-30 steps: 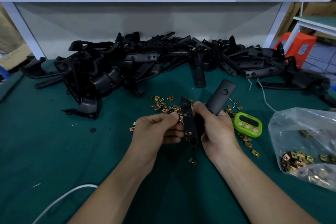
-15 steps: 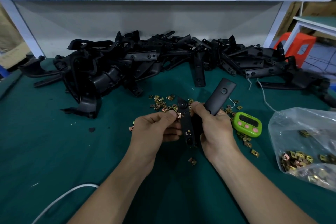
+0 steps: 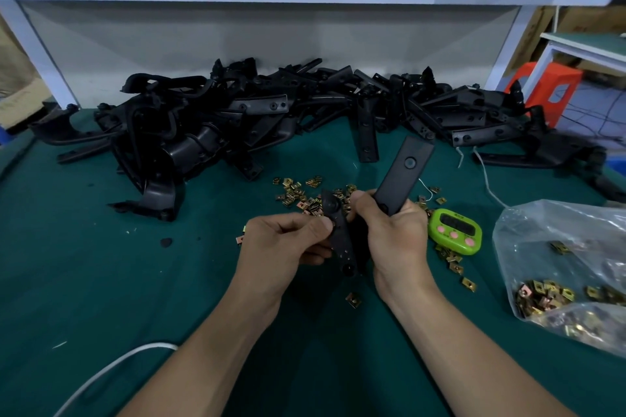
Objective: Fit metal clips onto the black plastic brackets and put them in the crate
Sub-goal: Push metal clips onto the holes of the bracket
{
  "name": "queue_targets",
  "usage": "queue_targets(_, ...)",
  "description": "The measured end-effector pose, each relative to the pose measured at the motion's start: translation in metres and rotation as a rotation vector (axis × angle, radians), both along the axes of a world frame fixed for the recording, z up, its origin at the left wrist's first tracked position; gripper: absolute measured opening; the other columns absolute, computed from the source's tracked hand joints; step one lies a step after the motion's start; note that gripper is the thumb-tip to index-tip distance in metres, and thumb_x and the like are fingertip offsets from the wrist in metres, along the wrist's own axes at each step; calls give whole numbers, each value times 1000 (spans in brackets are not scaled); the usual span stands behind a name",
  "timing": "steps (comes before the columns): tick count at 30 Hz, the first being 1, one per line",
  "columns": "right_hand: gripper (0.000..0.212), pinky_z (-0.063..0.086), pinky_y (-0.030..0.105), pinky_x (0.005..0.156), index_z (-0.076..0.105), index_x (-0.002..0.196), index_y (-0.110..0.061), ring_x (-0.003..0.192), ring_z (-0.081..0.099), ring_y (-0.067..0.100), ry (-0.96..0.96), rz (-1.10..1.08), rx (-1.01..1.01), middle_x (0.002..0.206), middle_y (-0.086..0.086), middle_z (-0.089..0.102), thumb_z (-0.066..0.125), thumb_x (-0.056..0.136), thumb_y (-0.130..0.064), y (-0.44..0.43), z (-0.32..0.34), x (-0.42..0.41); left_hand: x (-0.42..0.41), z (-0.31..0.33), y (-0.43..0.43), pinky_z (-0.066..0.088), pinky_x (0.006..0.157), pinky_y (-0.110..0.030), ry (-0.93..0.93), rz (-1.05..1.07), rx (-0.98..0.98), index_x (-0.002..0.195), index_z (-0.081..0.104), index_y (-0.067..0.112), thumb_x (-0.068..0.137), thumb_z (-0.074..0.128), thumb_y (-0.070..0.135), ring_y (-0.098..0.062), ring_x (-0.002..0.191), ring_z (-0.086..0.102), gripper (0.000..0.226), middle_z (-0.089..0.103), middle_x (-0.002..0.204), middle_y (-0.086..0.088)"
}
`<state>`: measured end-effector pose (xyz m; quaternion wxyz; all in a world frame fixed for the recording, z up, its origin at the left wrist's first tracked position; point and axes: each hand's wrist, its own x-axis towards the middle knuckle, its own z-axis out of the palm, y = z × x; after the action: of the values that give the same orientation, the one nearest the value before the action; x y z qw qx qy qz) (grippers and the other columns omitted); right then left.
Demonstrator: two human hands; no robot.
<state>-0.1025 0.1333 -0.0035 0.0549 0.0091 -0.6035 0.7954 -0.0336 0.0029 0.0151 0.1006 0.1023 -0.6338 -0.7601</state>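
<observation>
The right hand (image 3: 393,237) was closed round the bend of a two-armed black plastic bracket (image 3: 404,173), just left of the lime-green plastic timer (image 3: 455,230). The broad arm slanted up and away past the timer's far side. The bracket's narrow arm (image 3: 342,244) ran almost straight back toward the person. The left hand (image 3: 288,244) pinched its left edge between thumb and forefinger, and I could not tell whether a clip sat under those fingertips. That hand was the nearer one to the edge. By my reckoning a clip would have to slide on there, crosswise to the arm's long axis.

Loose brass-coloured metal clips (image 3: 305,193) lay strewn on the green-clothed tabletop (image 3: 84,264), beyond and left of the timer. Right of the timer slumped a clear plastic bag (image 3: 542,230) holding more bagged clips (image 3: 542,294). Far behind the timer sprawled a heap of black brackets (image 3: 237,118). I saw no crate.
</observation>
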Motion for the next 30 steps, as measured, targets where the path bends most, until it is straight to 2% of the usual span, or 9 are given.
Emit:
queue_targets(9,13,51,38,59,70,69,-24,59,60,21,18,-40,33,64,5,66,79,79,-26,1,1,1,3,-6,8,60,60,-29,12,25,-132,76,81,12,92,71,9,-26,65,73,18,76,74,-12)
queue_targets(13,16,55,36,57,66,77,-12,61,63,22,-106,-44,-77,66,7,65,77,87,-17,3,5,-4,1,-2,7,59,74,-23,35,-40,-272,93,84,25,89,60,-6,-13,83,75,40,80,87,4)
queue_targets(16,20,53,33,57,61,74,-12,64,62,23,-175,-45,-156,68,7,62,76,86,-18,8,8,-7,2,-5,1,51,76,-6,28,211,-557,100,78,41,90,61,2,4,81,70,44,75,87,25)
queue_targets(19,25,52,35,58,59,68,-17,68,63,25,-218,-39,-196,68,5,63,76,86,-19,14,9,-9,3,-1,-18,39,76,4,10,486,-768,125,67,42,91,60,7,13,87,62,49,63,129,19)
queue_targets(20,25,52,33,56,58,70,-18,68,63,24,-233,-41,-209,68,4,64,76,87,-19,15,10,-9,3,-2,-26,40,87,0,-1,526,-796,132,62,39,91,59,6,8,103,60,53,56,140,14)
queue_targets(22,22,53,32,52,59,75,-17,66,66,22,-266,-43,-226,67,2,66,77,88,-19,18,11,-11,1,-5,-37,46,103,-28,-44,525,-822,138,51,31,89,55,2,-16,117,60,57,57,137,11)
queue_targets(24,19,53,31,51,60,81,-15,66,67,21,-286,-43,-228,67,1,67,77,89,-20,18,12,-12,0,-9,-41,47,91,-40,-113,452,-814,129,44,26,88,51,-1,-25,99,64,50,66,120,10)
queue_targets(26,18,52,31,51,60,84,-15,66,67,21,-292,-34,-213,68,1,66,76,89,-20,18,12,-12,-1,-12,-39,41,84,-35,-168,353,-867,114,52,28,87,56,3,-23,99,60,37,62,108,13)
queue_targets(30,16,53,29,51,60,90,-12,65,67,21,-297,-11,-212,72,5,67,75,89,-18,16,11,-11,-6,-13,-33,40,94,-32,-217,192,-1185,91,69,37,81,70,32,-12,110,52,11,47,109,22)
